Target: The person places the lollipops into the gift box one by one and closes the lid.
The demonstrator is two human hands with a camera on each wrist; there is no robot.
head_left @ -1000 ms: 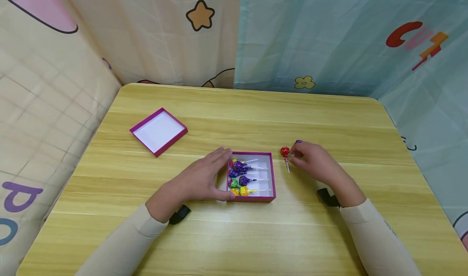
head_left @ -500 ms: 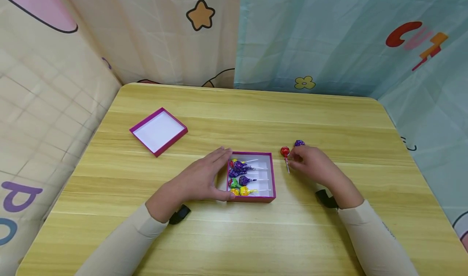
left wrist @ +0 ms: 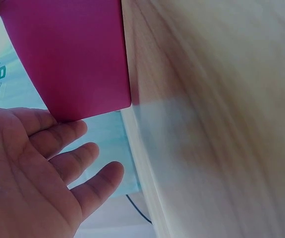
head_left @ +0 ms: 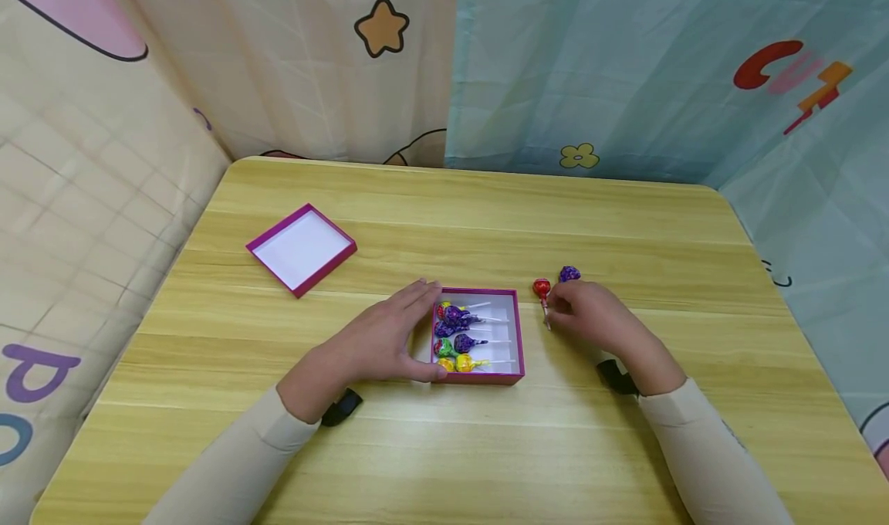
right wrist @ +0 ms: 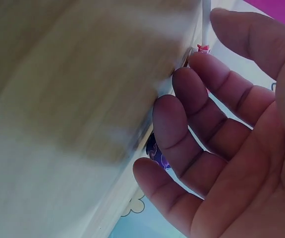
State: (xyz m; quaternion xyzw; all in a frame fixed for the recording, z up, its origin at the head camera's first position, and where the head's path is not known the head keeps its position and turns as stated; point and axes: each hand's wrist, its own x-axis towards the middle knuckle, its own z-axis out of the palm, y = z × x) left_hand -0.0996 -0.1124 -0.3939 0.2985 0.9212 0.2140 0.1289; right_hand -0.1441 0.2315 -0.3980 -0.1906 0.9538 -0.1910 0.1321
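Observation:
A shallow magenta box (head_left: 479, 380) with a white inside sits mid-table, holding several wrapped lollipops (head_left: 461, 344) in purple, green and yellow. My left hand (head_left: 389, 340) spans its left side, thumb at the near corner and fingertips at the far one; its other fingers stick out loosely in the left wrist view. Right of the box lies a red lollipop (head_left: 541, 287). My right hand (head_left: 597, 315) has thumb and forefinger at its stick (right wrist: 206, 22), their tips apart in the right wrist view. A purple lollipop (head_left: 569, 273) lies just beyond, partly hidden by this hand.
The box's magenta lid (head_left: 302, 251) lies upturned at the back left, white inside showing. Patterned curtains (head_left: 590, 69) hang along the back and sides of the wooden table (head_left: 444, 448). Black wrist bands (head_left: 340, 408) show under both wrists.
My right hand has drawn slightly nearer to me, down along the red lollipop's stick, uncovering more of the purple lollipop. The left hand and the box have stayed put.

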